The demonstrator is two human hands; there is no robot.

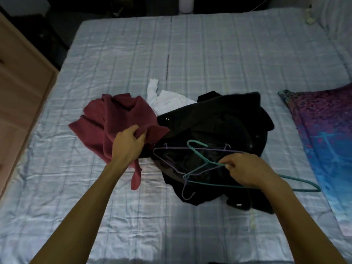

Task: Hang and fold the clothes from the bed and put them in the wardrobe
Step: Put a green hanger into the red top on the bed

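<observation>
A heap of clothes lies in the middle of the bed. At its left is a crumpled maroon garment, and my left hand grips its lower edge. A black jacket with metal snaps fills the right of the heap. Behind both, a white garment is partly hidden. Two hangers rest on the black jacket: a teal hanger and a purple hanger. My right hand pinches the teal hanger near its neck.
A purple and blue patterned cloth lies along the right side of the bed. A pale wooden cabinet stands close to the bed's left edge. A white appliance stands on the floor beyond the far edge.
</observation>
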